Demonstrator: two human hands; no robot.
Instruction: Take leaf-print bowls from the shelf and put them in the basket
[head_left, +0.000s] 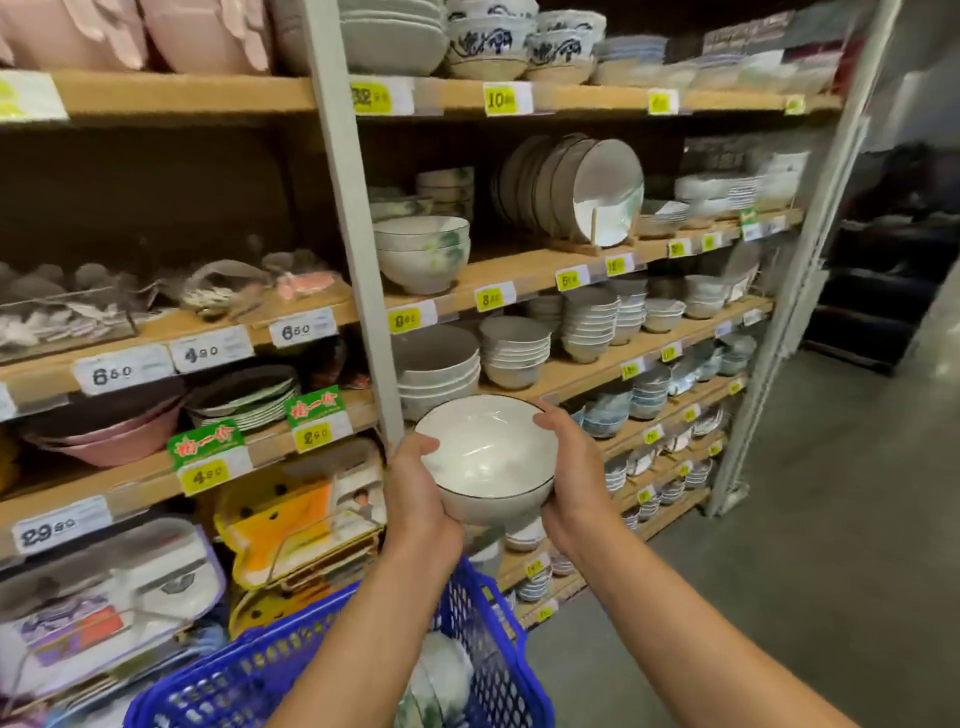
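Both hands clamped on 1 white bowl with a dark rim, held in mid-air in front of the shelving, mouth tilted toward the camera. Inside is plain white; no print shows on it from this angle.

- Left hand: on the bowl's left wall, thumb hooked over the rim, fingers curled underneath.
- Right hand: on the right wall, thumb on the far-right rim, fingers round the outside.
- Blue basket: near, lower left, under the left forearm and below the bowl. How it is carried can't be told. Pale crockery with a green print lies inside, blurred.
- Bowl is above the basket's right end, not touching it.

Rest of scene:
- Stack of leaf-print bowls on a wooden shelf, just right of the grey upright post, higher and farther than the held bowl.
- Plates on a wooden rack to the right on that same shelf, standing on edge.
- Stacks of grey-white bowls 1 shelf down, just behind the held bowl.
- Yellow price tags along the shelf edges.
- Pink dishes on the left bay.
- Concrete floor at right.
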